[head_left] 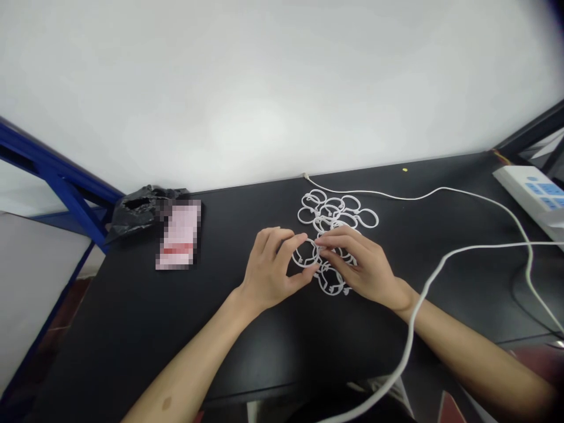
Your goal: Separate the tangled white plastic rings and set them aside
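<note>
Between my two hands is a white plastic ring (296, 259) with a small clip-like part on it. My left hand (272, 264) curves its thumb and fingers round the ring's left side, gripping it at the edge. The fingertips of my right hand (359, 261) are pinched together at the ring's right side. Behind and beneath the hands lies a loose pile of similar white rings (369, 218), several of them overlapping. A few in front show small hooked tabs, such as the ring (331, 294) just below my fingers. My right hand covers part of the pile.
On the black table (247, 205), a black plastic bag (136, 211) and a blurred pink item (180, 229) lie at left. A white cable (423, 305) loops across my right forearm; a thinner cord (388, 196) runs behind the rings. A power strip (524, 188) sits at right.
</note>
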`<state>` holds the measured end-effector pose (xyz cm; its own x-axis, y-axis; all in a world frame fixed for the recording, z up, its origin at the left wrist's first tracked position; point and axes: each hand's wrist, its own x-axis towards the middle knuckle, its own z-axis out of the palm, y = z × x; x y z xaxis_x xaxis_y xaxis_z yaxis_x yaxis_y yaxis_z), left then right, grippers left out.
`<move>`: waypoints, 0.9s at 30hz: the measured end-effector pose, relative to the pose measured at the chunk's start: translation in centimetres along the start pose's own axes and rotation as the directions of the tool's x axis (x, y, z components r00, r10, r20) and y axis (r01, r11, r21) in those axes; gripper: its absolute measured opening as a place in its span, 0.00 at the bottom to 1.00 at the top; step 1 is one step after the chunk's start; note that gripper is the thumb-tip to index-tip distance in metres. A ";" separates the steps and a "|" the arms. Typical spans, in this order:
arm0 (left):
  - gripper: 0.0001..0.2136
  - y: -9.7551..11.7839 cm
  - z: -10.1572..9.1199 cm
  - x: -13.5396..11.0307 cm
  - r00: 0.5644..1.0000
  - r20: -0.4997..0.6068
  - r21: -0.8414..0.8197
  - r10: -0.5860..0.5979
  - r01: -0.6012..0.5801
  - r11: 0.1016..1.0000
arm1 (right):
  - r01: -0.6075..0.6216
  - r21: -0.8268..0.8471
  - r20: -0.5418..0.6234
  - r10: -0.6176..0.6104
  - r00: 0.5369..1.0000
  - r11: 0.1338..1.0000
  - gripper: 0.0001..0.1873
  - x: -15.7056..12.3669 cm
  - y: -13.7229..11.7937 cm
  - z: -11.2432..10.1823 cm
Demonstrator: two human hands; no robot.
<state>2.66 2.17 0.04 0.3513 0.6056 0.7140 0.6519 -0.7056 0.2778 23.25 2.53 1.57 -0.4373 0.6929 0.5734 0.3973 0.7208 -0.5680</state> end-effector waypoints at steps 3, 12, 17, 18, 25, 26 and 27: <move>0.19 -0.1 0.0 0.0 1.000 -0.006 -0.004 0.009 -0.009 1.000 | -0.020 0.003 0.002 0.020 1.000 1.000 0.17 -0.1 0.0 0.0; 0.16 -0.1 0.0 0.2 1.000 0.014 -0.020 -0.001 0.002 1.000 | -0.026 0.018 0.030 0.025 0.999 0.999 0.19 -0.2 0.3 0.3; 0.16 -0.2 -0.1 0.2 1.000 0.016 -0.031 0.004 -0.004 1.000 | -0.040 -0.004 0.033 0.040 0.999 0.999 0.16 -0.2 0.2 0.3; 0.17 -0.2 -0.1 0.2 1.000 0.014 -0.030 0.008 -0.008 1.000 | -0.037 -0.006 0.031 0.037 0.999 0.999 0.16 -0.2 0.2 0.2; 0.21 -0.2 0.0 0.0 1.000 0.005 -0.056 0.003 -0.002 0.998 | -0.020 -0.007 0.009 0.020 1.000 1.000 0.15 0.1 0.0 0.0; 0.22 -0.2 0.0 0.0 1.000 0.010 -0.062 0.004 -0.004 0.998 | -0.016 -0.007 0.007 0.016 1.000 1.000 0.15 0.1 -0.1 0.0; 0.22 -0.1 0.0 0.0 1.000 0.017 -0.068 0.006 -0.005 0.998 | -0.013 -0.008 0.002 0.013 1.000 1.000 0.15 0.1 -0.1 0.0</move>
<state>2.59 2.29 -0.02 0.3663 0.6073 0.7050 0.6029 -0.7320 0.3174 23.21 2.53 1.69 -0.4338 0.7022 0.5646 0.4090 0.7118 -0.5710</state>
